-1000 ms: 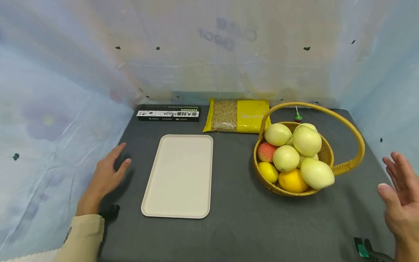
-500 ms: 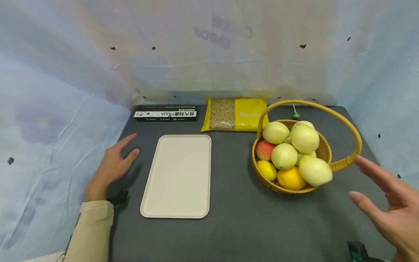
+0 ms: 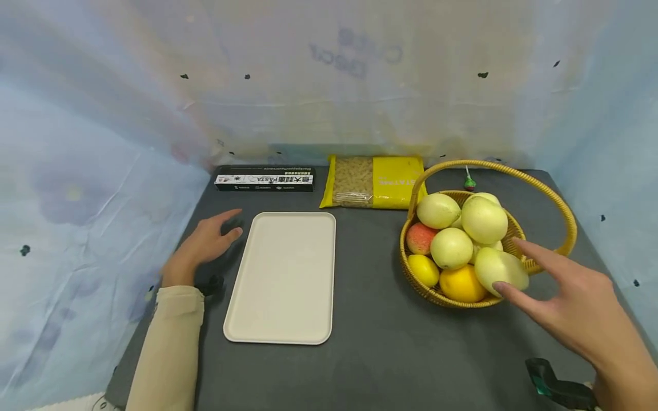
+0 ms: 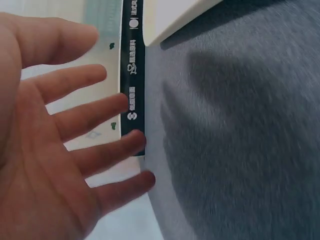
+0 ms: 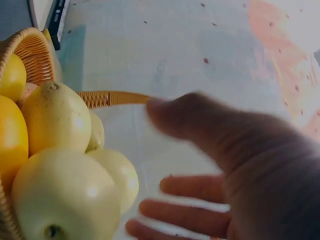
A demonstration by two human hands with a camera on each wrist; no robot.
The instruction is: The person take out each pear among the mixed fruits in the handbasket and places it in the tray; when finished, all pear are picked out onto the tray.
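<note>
My right hand point(image 3: 573, 299) is spread beside a wicker basket point(image 3: 426, 294) heaped with fruit. Its thumb and forefinger overlap a pale green pear-shaped fruit point(image 3: 496, 268) in the head view; a gap shows between hand and fruit in the right wrist view. Other pale fruits point(image 3: 451, 248), a reddish peach point(image 3: 420, 238), a lemon point(image 3: 423, 270) and an orange fruit point(image 3: 464, 284) fill the basket. Left of a cream rectangular tray point(image 3: 283, 279), my left hand point(image 3: 205, 242) hovers with fingers extended and holds nothing. The basket's arched handle point(image 5: 125, 97) passes behind the right thumb.
Along the back lie a black pasta box point(image 3: 264, 178) and a yellow bag of pasta point(image 3: 398, 182). A small lollipop point(image 3: 469, 181) is behind the basket. Pale sheets point(image 3: 308, 85) wall the grey table point(image 3: 375, 342) on the back and sides.
My right hand has moved left from the table's right side to the basket's fruit. My left hand has shifted right, nearer the tray. The basket and tray stay in place.
</note>
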